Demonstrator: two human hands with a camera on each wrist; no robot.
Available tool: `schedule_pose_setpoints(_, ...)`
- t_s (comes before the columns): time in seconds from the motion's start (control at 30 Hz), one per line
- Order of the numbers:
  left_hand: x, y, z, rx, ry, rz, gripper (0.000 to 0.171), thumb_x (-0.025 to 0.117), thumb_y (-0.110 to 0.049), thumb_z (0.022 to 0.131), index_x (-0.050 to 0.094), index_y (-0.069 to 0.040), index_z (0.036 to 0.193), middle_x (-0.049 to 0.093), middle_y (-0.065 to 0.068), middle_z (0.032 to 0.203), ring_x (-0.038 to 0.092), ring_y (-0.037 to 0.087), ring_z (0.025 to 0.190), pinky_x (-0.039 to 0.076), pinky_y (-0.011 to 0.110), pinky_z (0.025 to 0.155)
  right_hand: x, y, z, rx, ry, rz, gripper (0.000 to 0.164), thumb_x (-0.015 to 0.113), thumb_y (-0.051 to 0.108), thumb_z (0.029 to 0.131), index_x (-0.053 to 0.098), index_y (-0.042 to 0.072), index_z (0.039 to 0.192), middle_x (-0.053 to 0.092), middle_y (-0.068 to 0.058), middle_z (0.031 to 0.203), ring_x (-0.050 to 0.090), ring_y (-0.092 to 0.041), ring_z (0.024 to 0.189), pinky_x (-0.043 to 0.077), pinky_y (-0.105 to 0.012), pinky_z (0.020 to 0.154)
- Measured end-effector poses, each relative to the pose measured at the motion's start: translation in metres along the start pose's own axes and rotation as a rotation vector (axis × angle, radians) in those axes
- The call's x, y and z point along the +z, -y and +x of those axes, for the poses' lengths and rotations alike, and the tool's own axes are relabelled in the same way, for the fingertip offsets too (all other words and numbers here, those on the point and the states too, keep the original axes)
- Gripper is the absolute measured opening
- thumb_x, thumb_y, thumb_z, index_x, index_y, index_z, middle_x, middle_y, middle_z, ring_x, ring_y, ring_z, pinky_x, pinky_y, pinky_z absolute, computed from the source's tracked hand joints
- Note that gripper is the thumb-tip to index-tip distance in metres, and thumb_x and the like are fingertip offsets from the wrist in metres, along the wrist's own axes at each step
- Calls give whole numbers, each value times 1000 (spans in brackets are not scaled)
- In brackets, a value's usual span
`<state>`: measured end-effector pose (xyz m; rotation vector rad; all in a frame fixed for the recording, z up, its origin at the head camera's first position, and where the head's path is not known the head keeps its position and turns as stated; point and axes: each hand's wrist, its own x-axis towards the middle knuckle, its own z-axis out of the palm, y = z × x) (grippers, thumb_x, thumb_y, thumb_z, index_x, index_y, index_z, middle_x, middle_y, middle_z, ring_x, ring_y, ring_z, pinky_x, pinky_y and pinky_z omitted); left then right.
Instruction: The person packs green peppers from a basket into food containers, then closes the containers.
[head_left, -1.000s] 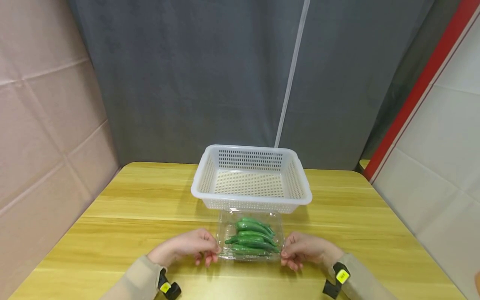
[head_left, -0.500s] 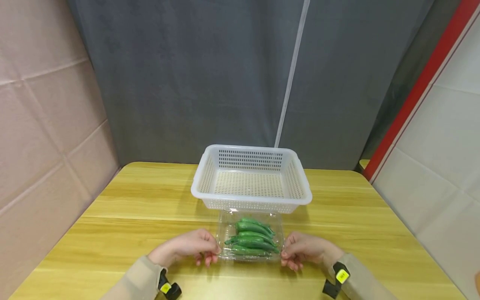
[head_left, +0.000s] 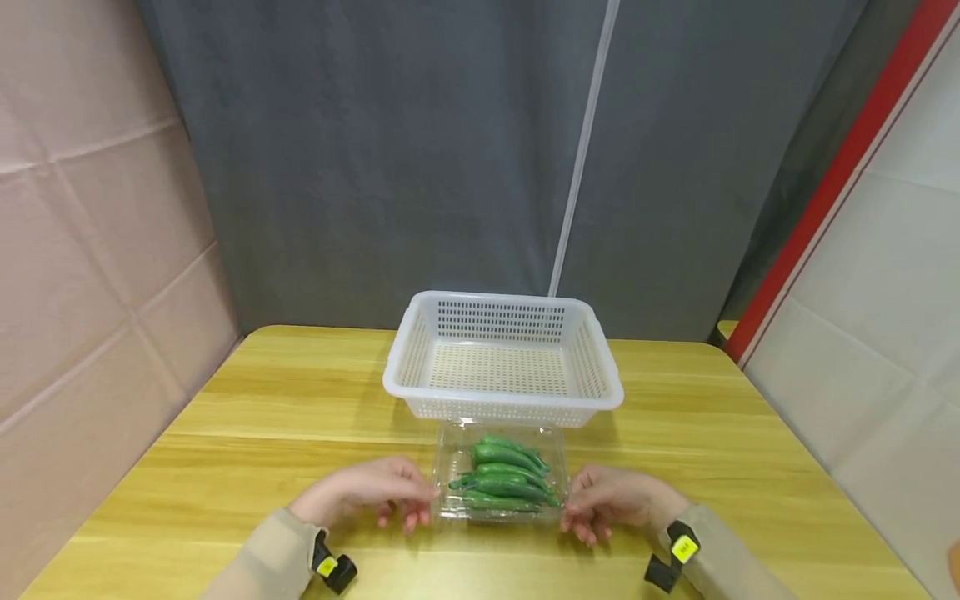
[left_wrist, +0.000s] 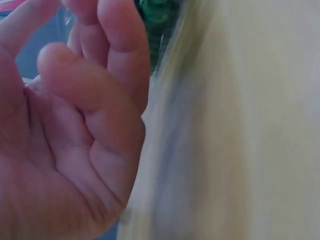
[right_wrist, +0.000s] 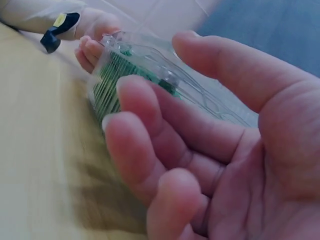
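Observation:
A clear plastic clamshell box [head_left: 446, 467] lies on the table with several slender green vegetables [head_left: 501, 468] in it, like chili peppers or small cucumbers; their exact kind is hard to tell. At its front left corner is my left hand [head_left: 375, 492], fingers loosely bent, holding nothing. My right hand [head_left: 618, 497] is beside the front right corner. In the right wrist view its thumb [right_wrist: 225, 65] stands apart from the bent fingers [right_wrist: 135, 145], with the box behind them. Part of the box and its green contents [left_wrist: 157, 20] shows past the left fingers in the left wrist view.
A white perforated plastic basket [head_left: 502, 398] stands just behind the box, with nothing in it. Both are on a wooden table [head_left: 300, 400]. A grey curtain [head_left: 390, 167] hangs at the back; pale cloth walls [head_left: 97, 250] flank both sides.
My left hand has drawn slightly left, off the box's corner. The right hand's fingers have loosened a little at the other corner. Box and basket stay in place.

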<state>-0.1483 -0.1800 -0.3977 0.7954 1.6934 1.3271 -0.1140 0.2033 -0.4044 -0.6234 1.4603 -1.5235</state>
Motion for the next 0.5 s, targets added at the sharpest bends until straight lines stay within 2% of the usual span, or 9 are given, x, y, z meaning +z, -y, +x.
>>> schedule_pose_setpoints(0.23,-12,0,-13,-34,-129,50,46,55,-34,99,66,9,84,64,0,65,56,9,56,37,16,43,-6,2,-12,10,-84,-29,40,55,11,97,49,-28,103,71,0,76,64,-5,63,45,-14,47)
schedule_pose_setpoints(0.4,-23,-1,-31,-84,-229,55,45,56,-35,98,67,6,84,66,4,67,59,12,58,39,20,44,-18,20,-34,57,-200,-196,36,54,14,99,58,-21,107,71,-4,83,64,-7,67,47,-16,52)
schedule_pose_setpoints(0.5,-31,-1,-40,-116,-311,66,45,56,-37,98,68,6,90,69,8,74,64,17,65,44,23,49,-23,34,-49,105,-349,-346,35,57,19,98,64,-14,107,72,-11,89,66,-13,71,52,-24,56)
